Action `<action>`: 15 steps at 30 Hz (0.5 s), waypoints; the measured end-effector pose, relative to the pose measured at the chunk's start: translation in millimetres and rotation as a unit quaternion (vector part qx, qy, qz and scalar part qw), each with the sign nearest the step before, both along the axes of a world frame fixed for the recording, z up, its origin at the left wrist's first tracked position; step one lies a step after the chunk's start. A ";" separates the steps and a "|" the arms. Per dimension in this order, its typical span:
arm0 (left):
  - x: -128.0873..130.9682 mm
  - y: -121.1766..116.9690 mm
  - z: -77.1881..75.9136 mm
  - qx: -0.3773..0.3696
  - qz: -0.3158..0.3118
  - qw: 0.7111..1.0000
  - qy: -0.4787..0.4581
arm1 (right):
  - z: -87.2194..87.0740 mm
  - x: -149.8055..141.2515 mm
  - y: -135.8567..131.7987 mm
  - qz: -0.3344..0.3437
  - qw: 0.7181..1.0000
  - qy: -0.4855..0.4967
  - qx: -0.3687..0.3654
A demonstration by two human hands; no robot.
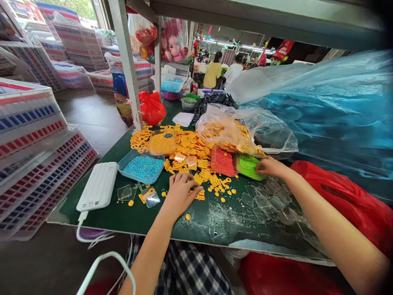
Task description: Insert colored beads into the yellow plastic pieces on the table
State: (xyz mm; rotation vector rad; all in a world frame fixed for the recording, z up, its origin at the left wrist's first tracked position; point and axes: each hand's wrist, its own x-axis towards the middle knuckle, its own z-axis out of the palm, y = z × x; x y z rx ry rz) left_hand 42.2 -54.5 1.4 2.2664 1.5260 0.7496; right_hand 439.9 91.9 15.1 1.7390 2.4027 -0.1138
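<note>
My left hand rests on the green table, its fingers curled and its thumb on a small yellow plastic piece. Over at the right, my right hand has its fingers bent together at the edge of a tray of green beads; whatever is between the fingertips is hidden. Against that tray stands one of red beads. Left of my left hand is a tray of blue beads. Behind the hands spreads a heap of yellow plastic pieces, with a box of yellow-orange beads in it.
A white power bank with a cable lies at the left edge. Clear flat plastic pieces are scattered at the right. A clear bag of yellow pieces, a red bag and a metal post stand behind. Crates are stacked left.
</note>
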 end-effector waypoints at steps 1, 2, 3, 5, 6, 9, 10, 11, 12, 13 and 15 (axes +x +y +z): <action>-0.1 0.2 -0.6 0.002 0.003 1.000 0.003 | 1.3 0.3 -1.0 0.004 1.000 0.005 0.008; -0.2 0.4 -1.2 0.004 0.006 1.000 0.005 | 3.0 0.0 -2.4 0.010 1.000 0.012 0.018; -0.2 0.7 -1.9 0.005 0.009 1.000 0.008 | 4.9 -1.3 -4.4 0.016 0.999 0.019 0.028; -0.3 1.3 -3.4 0.008 0.010 1.000 0.011 | 9.1 -8.3 -11.7 0.032 0.998 0.037 0.050; -0.4 1.7 -4.2 0.010 0.007 1.000 0.012 | 10.9 -14.5 -17.5 0.044 0.996 0.049 0.061; -0.6 2.6 -7.1 0.014 -0.009 1.000 0.014 | 15.1 -41.6 -43.8 0.087 0.988 0.090 0.088; -0.7 3.0 -8.2 0.015 -0.014 1.000 0.016 | 16.2 -51.5 -54.2 0.098 0.985 0.099 0.101; -0.8 3.3 -9.3 0.016 -0.018 1.000 0.018 | 17.3 -60.8 -64.4 0.116 0.978 0.113 0.132; -0.8 3.8 -10.4 0.017 -0.021 0.999 0.021 | 18.5 -68.8 -73.7 0.124 0.970 0.119 0.173; -0.8 4.2 -11.3 0.018 -0.022 0.999 0.024 | 19.7 -75.4 -81.5 0.123 0.961 0.128 0.212; -0.5 5.3 -12.8 0.023 -0.024 0.999 0.027 | 22.3 -85.3 -93.1 0.113 0.945 0.153 0.267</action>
